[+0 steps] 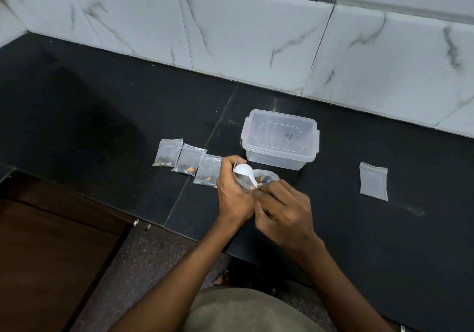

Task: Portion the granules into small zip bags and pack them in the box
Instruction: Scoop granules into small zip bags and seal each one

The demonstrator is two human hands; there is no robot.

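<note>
Item — small clear zip bag point(241, 181), gripped in left hand point(232, 190), mouth toward one o'clock; right hand point(279, 208) fingers pinch white plastic spoon point(243, 171), bowl at the mouth — clear lidded plastic box point(280, 139) at twelve.

L hand point(232, 190) grips a small clear zip bag point(241, 177), its grip curled round the bag's side; R hand point(282, 208) pinches the handle of a white scoop point(242, 170), bowl at the bag mouth. Bigger bag w/ granules point(266, 176) lies just behind the hands. 3 filled bags point(188, 161) in a row to the left on black worktop point(102, 126). Lidded clear box point(280, 139) just beyond. Empty bag point(373, 181) well apart, right.
</note>
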